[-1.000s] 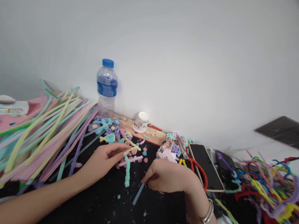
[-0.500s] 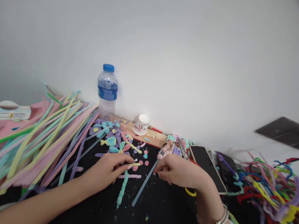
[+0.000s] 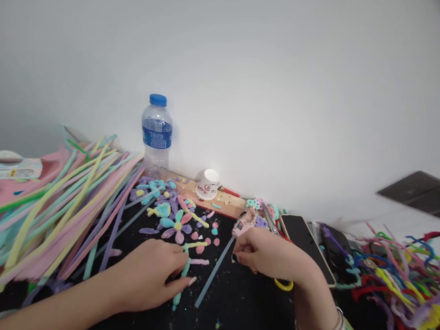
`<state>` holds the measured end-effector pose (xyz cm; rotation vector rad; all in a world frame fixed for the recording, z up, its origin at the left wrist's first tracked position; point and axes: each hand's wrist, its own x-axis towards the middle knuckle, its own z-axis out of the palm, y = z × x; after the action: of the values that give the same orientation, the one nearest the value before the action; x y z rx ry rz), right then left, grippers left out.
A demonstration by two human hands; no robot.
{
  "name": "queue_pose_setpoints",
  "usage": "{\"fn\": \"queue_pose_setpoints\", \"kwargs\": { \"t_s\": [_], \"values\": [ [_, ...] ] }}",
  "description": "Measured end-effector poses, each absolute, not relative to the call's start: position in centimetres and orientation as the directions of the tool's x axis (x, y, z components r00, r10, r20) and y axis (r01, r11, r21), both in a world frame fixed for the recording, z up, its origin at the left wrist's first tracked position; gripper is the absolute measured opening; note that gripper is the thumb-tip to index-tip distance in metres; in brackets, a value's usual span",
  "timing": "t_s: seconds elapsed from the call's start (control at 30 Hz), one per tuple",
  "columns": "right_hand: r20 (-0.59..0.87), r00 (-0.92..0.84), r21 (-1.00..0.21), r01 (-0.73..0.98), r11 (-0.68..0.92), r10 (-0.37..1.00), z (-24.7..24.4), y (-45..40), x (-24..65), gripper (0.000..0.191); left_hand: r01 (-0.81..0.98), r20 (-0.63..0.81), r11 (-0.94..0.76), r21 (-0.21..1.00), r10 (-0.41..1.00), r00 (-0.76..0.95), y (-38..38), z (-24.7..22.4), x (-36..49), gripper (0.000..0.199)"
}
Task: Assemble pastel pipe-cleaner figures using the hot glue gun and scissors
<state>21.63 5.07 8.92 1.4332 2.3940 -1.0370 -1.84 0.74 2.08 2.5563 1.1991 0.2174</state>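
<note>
My right hand (image 3: 261, 251) is closed round a pink hot glue gun (image 3: 242, 223), its nozzle pointing away from me. A translucent glue stick (image 3: 214, 272) runs out of its back end toward me. My left hand (image 3: 152, 272) is over a mint-green twisted pipe-cleaner strip (image 3: 178, 297), thumb and fingers apart on either side of it. By the strip's upper end lie a yellow piece (image 3: 197, 244) and a pink piece (image 3: 199, 262). Just beyond is a fuzzy flower (image 3: 177, 226) with coloured petals and a yellow centre.
A pile of pastel pipe cleaners (image 3: 65, 208) covers the left side. At the back stand a water bottle (image 3: 156, 136) and a paper cup (image 3: 208, 183). To the right are scissors (image 3: 271, 221), a phone (image 3: 307, 249) and a tangle of bright pipe cleaners (image 3: 405, 294).
My left hand has drawn back from the small yellow piece and come down over the mint-green strip, uncovering the flower. My right hand has barely moved with the glue gun.
</note>
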Motion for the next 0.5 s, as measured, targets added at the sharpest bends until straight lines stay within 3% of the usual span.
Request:
{"fn": "queue_pose_setpoints", "kwargs": {
  "t_s": [0.23, 0.5],
  "values": [
    [-0.481, -0.487, -0.472, 0.845, 0.252, 0.729, 8.8, 5.2, 21.7, 0.018, 0.671, -0.052, -0.692, 0.266, 0.685, 0.727, 0.4, 2.0, -1.9, 0.013],
    [-0.462, -0.487, -0.485, 0.838, 0.248, 0.741, 8.9, 5.2, 21.8, 0.017, 0.652, -0.022, -0.676, 0.342, 0.688, 0.725, 0.8, 3.7, -2.4, 0.029]
  ]
}}
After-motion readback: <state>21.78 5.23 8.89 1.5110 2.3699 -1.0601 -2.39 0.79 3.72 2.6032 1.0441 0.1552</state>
